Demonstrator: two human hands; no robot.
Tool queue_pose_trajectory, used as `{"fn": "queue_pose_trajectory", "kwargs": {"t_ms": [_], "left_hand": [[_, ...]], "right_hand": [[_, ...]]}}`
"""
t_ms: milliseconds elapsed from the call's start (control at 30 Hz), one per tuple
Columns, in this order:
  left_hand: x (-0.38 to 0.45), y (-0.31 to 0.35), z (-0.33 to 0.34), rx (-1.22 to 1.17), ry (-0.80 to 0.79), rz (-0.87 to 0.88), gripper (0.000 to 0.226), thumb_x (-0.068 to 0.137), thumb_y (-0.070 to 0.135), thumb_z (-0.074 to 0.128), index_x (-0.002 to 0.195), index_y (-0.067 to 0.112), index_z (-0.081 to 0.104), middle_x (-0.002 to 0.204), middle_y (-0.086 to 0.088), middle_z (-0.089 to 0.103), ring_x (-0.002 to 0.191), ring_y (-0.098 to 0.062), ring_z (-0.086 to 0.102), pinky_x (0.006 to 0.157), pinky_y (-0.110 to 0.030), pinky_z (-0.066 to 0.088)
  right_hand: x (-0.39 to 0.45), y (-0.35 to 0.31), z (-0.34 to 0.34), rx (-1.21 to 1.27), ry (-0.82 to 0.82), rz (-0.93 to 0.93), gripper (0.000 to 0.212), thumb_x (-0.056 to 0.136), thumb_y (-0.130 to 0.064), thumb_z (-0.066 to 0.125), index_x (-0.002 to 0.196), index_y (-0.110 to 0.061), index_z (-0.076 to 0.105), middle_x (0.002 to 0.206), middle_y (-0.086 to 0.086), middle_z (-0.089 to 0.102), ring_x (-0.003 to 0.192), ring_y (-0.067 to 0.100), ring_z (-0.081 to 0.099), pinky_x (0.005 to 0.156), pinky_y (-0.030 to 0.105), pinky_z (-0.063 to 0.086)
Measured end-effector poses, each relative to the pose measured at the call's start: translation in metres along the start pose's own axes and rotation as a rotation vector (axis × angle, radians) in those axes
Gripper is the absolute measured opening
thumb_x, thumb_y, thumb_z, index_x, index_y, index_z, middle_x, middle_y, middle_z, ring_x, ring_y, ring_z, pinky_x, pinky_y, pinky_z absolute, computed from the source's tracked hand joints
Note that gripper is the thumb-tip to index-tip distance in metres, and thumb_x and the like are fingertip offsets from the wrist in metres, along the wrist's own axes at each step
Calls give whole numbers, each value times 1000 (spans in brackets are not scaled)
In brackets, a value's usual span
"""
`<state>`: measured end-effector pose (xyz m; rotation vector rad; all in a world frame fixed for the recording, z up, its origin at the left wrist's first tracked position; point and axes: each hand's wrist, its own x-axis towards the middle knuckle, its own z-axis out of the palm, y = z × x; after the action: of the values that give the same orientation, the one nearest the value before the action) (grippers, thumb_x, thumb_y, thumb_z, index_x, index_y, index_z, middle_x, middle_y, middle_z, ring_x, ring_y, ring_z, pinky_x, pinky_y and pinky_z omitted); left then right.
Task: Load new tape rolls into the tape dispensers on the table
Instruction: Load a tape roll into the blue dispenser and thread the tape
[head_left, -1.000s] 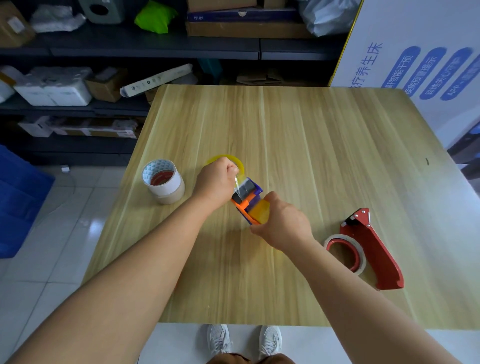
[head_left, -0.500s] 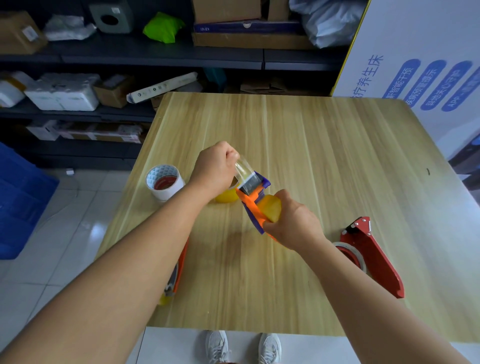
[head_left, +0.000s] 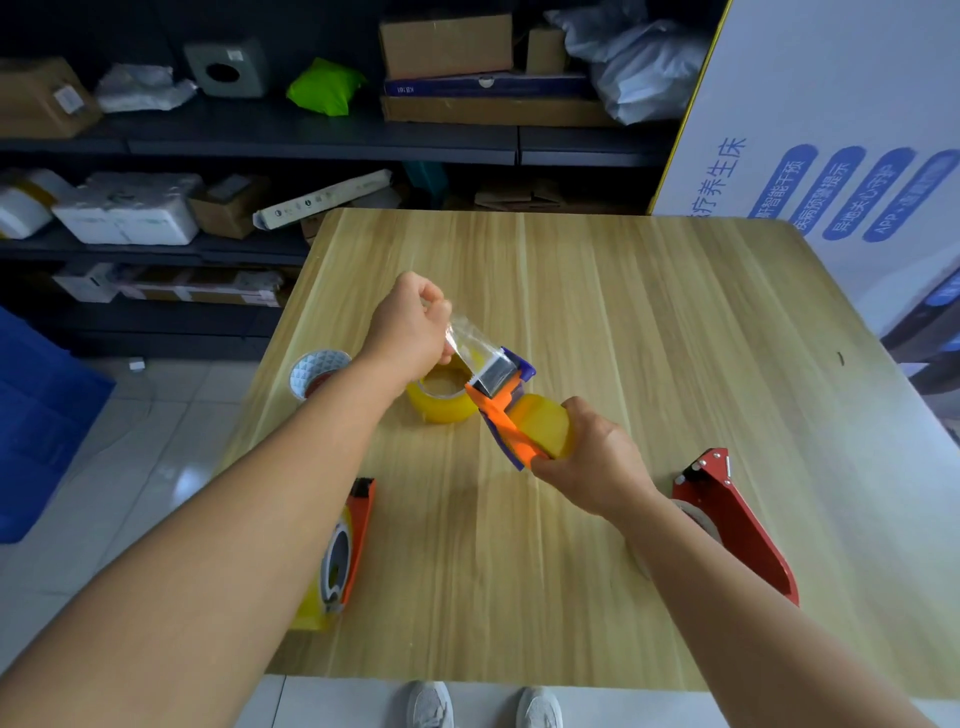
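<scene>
My right hand (head_left: 592, 462) grips the orange dispenser (head_left: 506, 415) with its yellow roll (head_left: 543, 423) above the bench (head_left: 623, 322); my left hand (head_left: 410, 327) pinches the clear tape end (head_left: 467, 340). A spare yellow roll (head_left: 441, 400) lies under my left hand.

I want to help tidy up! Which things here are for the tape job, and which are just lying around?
For the job:
orange dispenser in the right hand
tape end pulled by the left hand
yellow roll
white roll
red dispenser
second orange dispenser

Lying about:
shelf boxes
green bag
</scene>
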<state>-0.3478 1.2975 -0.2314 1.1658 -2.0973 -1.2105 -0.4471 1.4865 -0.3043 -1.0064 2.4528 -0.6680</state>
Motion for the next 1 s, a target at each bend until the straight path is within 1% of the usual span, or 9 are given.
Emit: {"fn": "queue_pose_trajectory", "kwargs": {"t_ms": [100,233,433,533,667,733,800,867,1000], "left_hand": [[-3,-6,-3,-192,-97,-35,14,94,9,42,90,20,50,75,-10,56,60,-18,58,55,-28,55],[-3,-14,-4,-276,-174,-67,24,97,9,38,84,22,54,73,-3,52,61,-13,54,60,-31,56],[2,-39,-1,-411,-107,-329,13,94,17,55,82,16,56,70,-2,60,57,-13,56,54,-27,53],[-3,-53,6,-472,-87,-482,15,97,21,51,84,16,58,72,-1,60,59,-13,57,52,-27,50],[-10,-58,9,-540,-103,-637,45,101,43,27,101,10,57,83,-7,67,72,-21,64,67,-35,52],[-14,-60,8,-533,-243,-704,69,93,64,20,106,7,57,96,-10,69,88,-26,66,85,-41,51],[-20,-60,9,-502,-398,-724,86,80,80,25,108,7,62,106,-11,69,102,-27,62,96,-45,44],[-28,-55,15,-476,-446,-650,75,76,79,39,103,15,67,109,-7,67,107,-24,59,99,-45,39],[-35,-44,34,-571,-221,-472,14,86,36,65,85,23,61,91,0,66,95,-24,59,94,-42,42]], "right_hand": [[-3,0,1,31,-10,5,39,69,-37,70,96,-24,46,72,-6,52,66,18,55,52,28,42],[-4,-1,2,48,-22,22,38,68,-36,70,94,-24,46,73,-5,53,66,16,55,51,27,39],[-7,2,5,31,-33,1,38,67,-39,70,92,-25,45,71,-6,53,61,8,51,45,24,34],[-8,1,8,32,-20,2,39,66,-41,71,92,-26,46,70,-8,53,60,5,50,44,23,34],[-7,2,10,37,-13,8,39,65,-41,71,90,-28,45,69,-10,53,60,4,51,44,23,34],[-6,2,11,42,-5,15,40,64,-40,72,91,-28,45,70,-9,53,60,5,52,44,23,36],[-6,2,12,40,8,16,40,64,-40,72,92,-27,46,69,-9,53,59,5,51,44,23,36],[-6,1,14,35,25,19,39,65,-42,71,90,-26,45,67,-9,52,57,4,50,42,22,31],[-7,-1,18,44,29,23,39,66,-43,71,87,-28,42,65,-9,51,55,3,49,42,22,29]]}}
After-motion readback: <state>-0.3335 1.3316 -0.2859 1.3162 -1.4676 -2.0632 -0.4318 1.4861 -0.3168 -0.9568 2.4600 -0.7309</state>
